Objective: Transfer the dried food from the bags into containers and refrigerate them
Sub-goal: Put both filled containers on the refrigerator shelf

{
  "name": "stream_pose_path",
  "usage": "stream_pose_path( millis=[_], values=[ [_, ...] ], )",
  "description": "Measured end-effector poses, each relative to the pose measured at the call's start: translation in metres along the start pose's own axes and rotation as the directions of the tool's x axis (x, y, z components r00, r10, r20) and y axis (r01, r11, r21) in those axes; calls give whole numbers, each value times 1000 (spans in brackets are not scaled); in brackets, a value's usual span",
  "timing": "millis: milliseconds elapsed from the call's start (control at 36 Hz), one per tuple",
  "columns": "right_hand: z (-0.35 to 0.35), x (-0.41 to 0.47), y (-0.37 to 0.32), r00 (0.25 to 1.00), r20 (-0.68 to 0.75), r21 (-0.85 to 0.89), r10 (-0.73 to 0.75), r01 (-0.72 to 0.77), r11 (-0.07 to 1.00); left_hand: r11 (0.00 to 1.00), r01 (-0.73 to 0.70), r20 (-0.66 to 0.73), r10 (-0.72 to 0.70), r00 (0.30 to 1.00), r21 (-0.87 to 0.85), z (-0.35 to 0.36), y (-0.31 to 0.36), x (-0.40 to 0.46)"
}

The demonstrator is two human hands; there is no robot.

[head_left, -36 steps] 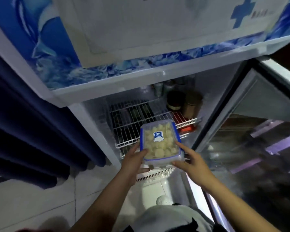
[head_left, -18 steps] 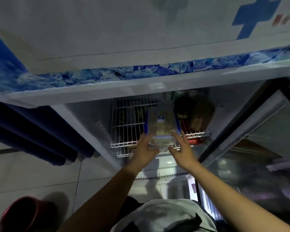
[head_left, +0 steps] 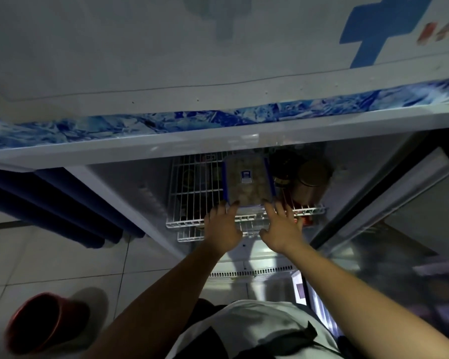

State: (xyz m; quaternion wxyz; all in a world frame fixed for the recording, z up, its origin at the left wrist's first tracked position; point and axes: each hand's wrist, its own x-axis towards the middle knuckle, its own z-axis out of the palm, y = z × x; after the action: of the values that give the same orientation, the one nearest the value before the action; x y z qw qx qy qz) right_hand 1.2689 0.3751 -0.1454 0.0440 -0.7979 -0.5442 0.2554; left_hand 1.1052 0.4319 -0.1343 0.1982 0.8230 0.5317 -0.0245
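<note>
A clear container (head_left: 248, 181) with a blue-rimmed lid and pale round dried food inside lies flat on the white wire shelf (head_left: 192, 200) of the open fridge. My left hand (head_left: 222, 225) is at its near left corner, fingertips touching the edge, fingers spread. At the near right corner my right hand (head_left: 280, 226) also has its fingers spread, tips touching or just off the container's front. Neither hand wraps around it.
Two brown round jars (head_left: 310, 181) stand on the shelf right of the container. The glass fridge door (head_left: 389, 242) hangs open at the right. A red round object (head_left: 40, 322) sits on the tiled floor at lower left. Dark blue curtain folds (head_left: 57, 208) hang left of the fridge.
The container went from held in front of the fridge to lying deep on the wire shelf. Both hands have loosened from gripping its sides to spread fingers at its front edge.
</note>
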Motion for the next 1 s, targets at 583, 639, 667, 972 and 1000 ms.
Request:
stream_pose_path(
  millis=[583, 639, 667, 972, 1000],
  values=[
    [23, -51, 6, 995, 7, 27, -102, 102, 994, 986, 84, -36, -90, 995, -141, 12, -26, -67],
    [29, -67, -3, 991, 19, 25, -136, 136, 990, 989, 61, -90, -74, 993, -138, 21, -35, -97],
    [32, -75, -10, 986, 34, 20, -161, 161, 987, 991, 58, -105, -70, 992, -117, 25, -41, -113],
    [91, -151, -161, 786, 263, -47, -560, 590, 806, 857, 470, -170, -505, 846, -211, 50, -142, -299],
    [97, -161, -177, 757, 279, -58, -591, 627, 777, 823, 509, -177, -556, 812, -254, 49, -151, -320]
  ],
)
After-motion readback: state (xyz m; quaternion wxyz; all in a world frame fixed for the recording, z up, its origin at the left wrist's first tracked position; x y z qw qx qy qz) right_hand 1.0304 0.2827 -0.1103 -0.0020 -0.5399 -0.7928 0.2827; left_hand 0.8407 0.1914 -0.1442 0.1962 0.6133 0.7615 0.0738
